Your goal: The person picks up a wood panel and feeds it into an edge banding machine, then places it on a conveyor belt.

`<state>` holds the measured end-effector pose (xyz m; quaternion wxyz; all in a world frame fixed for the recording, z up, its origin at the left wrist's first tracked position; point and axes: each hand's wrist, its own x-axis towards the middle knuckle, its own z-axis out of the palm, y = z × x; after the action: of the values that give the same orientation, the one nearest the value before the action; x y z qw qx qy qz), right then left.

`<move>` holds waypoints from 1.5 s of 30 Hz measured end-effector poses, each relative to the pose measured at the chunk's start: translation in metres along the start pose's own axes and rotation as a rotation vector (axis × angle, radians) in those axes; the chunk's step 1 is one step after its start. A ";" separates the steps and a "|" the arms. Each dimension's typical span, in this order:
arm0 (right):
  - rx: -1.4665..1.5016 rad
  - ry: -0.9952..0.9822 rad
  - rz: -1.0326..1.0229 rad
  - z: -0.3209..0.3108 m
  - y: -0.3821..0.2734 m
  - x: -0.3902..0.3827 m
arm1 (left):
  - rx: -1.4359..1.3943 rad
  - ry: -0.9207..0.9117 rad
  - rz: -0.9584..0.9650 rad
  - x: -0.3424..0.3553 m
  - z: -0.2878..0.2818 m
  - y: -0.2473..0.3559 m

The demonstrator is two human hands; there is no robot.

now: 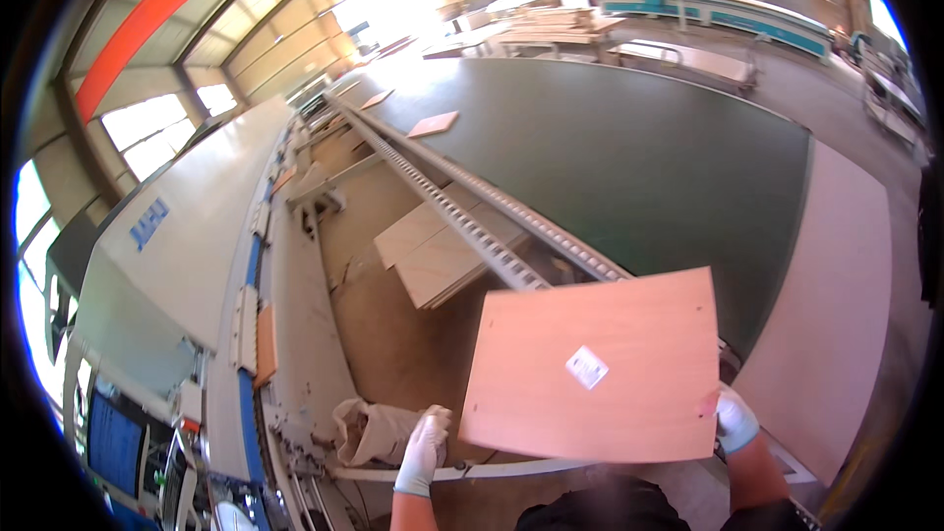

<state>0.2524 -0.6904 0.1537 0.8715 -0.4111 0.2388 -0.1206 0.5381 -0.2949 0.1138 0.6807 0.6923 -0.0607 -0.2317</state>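
A flat pinkish wood panel [551, 403] is held in front of me. A small white label [587, 367] sits near its middle, and a few small dark holes show near its corners. At its right edge my right hand [736, 419], in a white glove, is closed on the panel; the fingers are partly hidden. My left hand [423, 447], also gloved in white, is apart from the panel's left edge. Its fingers are loosely bent and partly apart, with nothing seen in them. Right beside it lies a whitish sack [374, 433] with an open mouth.
A long machine [187, 226] with a screen [116, 442] runs along the left. Metal rails [462, 221] border a wide dark green table [629, 157], which carries two small panels [433, 124]. More boards [433, 256] lie low beneath the rails. A pale board [836, 295] edges the table's right.
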 end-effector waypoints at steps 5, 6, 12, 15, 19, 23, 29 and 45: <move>-0.474 -0.358 0.246 0.019 0.056 0.042 | -0.440 0.068 -0.357 -0.045 -0.039 -0.107; -0.601 -0.433 0.318 0.037 0.059 0.047 | -0.568 0.156 -0.368 -0.055 -0.045 -0.131; -0.710 -0.533 0.308 0.077 0.115 0.070 | -0.810 0.563 -0.136 -0.114 -0.058 -0.113; -0.568 -0.355 0.307 0.093 0.135 0.078 | -0.530 0.723 0.108 -0.134 -0.099 -0.141; -0.548 -0.227 -0.077 0.130 0.159 0.072 | -0.291 0.750 0.179 -0.165 -0.097 -0.080; -0.489 -0.112 -0.237 0.133 0.176 0.069 | -0.326 0.754 0.133 -0.183 -0.095 -0.066; -0.588 -0.142 -0.325 0.146 0.173 0.047 | -0.284 0.751 0.203 -0.181 -0.108 -0.038; -0.720 -0.003 -0.105 0.117 0.192 0.062 | -0.504 0.598 0.032 -0.128 -0.133 -0.064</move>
<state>0.3679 -0.5170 0.0494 0.6640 -0.7034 0.2430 -0.0729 0.4633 -0.1181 0.0780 0.8207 0.5392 0.1883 -0.0167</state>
